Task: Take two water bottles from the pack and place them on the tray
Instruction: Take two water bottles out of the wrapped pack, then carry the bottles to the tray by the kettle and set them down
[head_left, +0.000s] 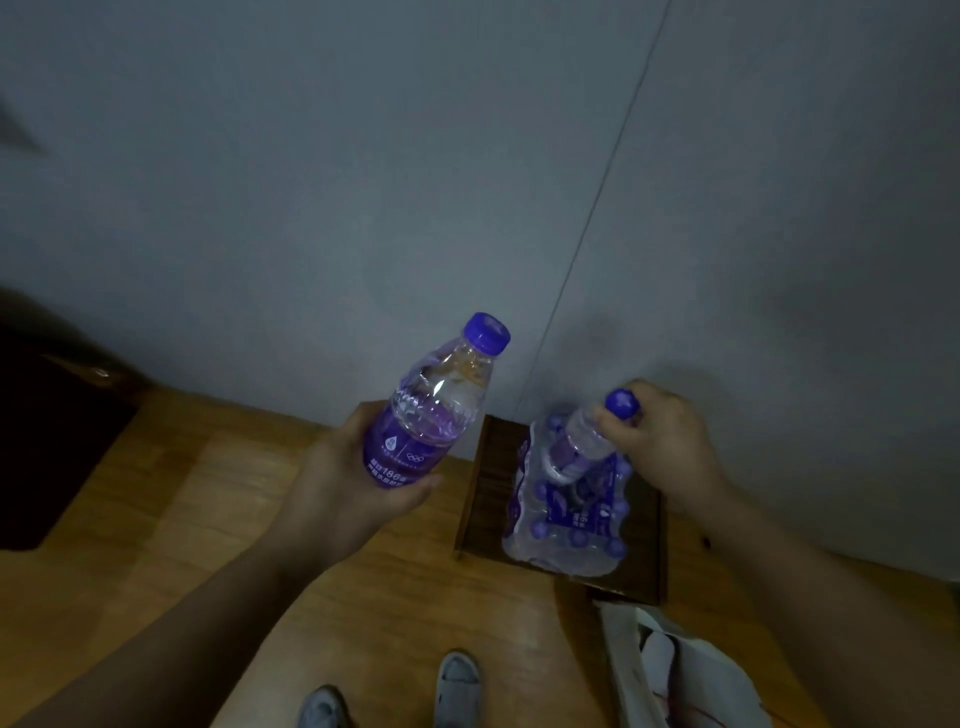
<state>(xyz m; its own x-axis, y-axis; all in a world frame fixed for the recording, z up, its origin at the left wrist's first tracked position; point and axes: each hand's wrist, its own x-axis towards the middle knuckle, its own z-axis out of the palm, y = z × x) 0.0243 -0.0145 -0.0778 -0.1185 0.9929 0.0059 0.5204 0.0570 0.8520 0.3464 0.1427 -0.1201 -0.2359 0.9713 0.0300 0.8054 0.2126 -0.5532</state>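
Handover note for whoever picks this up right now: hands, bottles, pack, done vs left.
Left hand: shut around the body of a clear plastic water bottle with purple cap and label, held up clear of the pack.
Right hand: gripping the purple cap end of a second clear bottle, tilted, its base still at the shrink-wrapped pack of bottles.
The pack sits on a dark wooden stand by the wall.
Done: one bottle out.
Left: free the second, put both on the tray. No tray is in view.
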